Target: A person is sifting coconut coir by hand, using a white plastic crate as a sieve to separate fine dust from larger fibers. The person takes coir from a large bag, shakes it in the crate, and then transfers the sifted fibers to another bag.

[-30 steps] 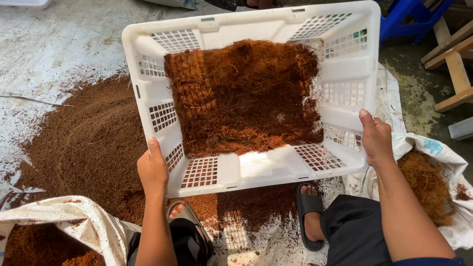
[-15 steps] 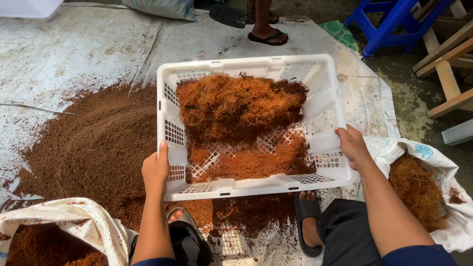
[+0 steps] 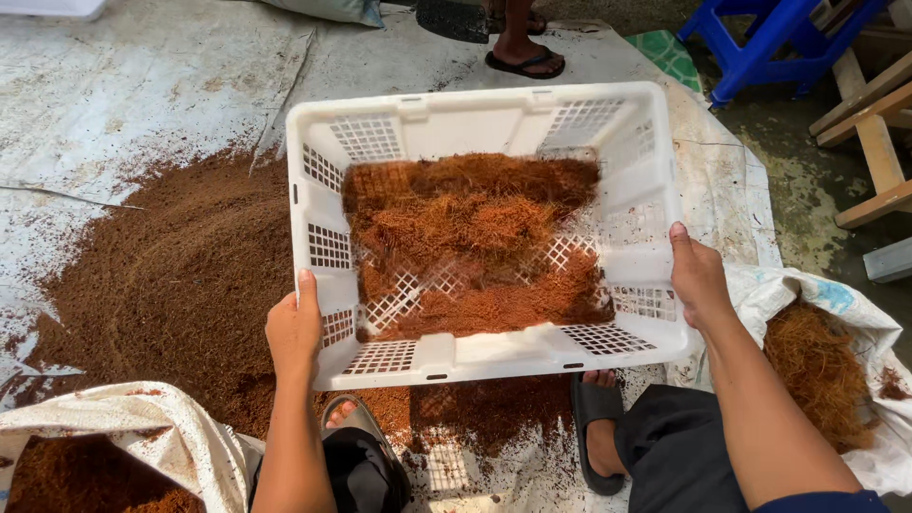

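Down below, a big pile of fine brown powder (image 3: pixel 161 275) lies spread on a white plastic sheet (image 3: pixel 142 85) that covers the ground. Over it hangs a white plastic basket (image 3: pixel 480 114) with little square holes in its sides and floor. Stringy brown fibre (image 3: pixel 465 237) sits inside it, rough and tangled, heaped toward the far side, so some of the holey floor shows near the front. The left hand (image 3: pixel 294 332) is closed around the basket's left front corner, thumb up along the wall. The right hand (image 3: pixel 698 275) is closed around the right rim, thumb on top. Two feet in black sandals (image 3: pixel 594 418) stand under the basket. At the lower left is an open white sack (image 3: pixel 133 418) with brown powder in it. At the right, another white sack (image 3: pixel 817 294) holds more of the stringy fibre. Far ahead, another person's foot (image 3: pixel 522 52) stands on the sheet. A blue plastic stool (image 3: pixel 769 43) and bare wooden beams (image 3: pixel 869 114) are at the top right, on dirty grey ground.
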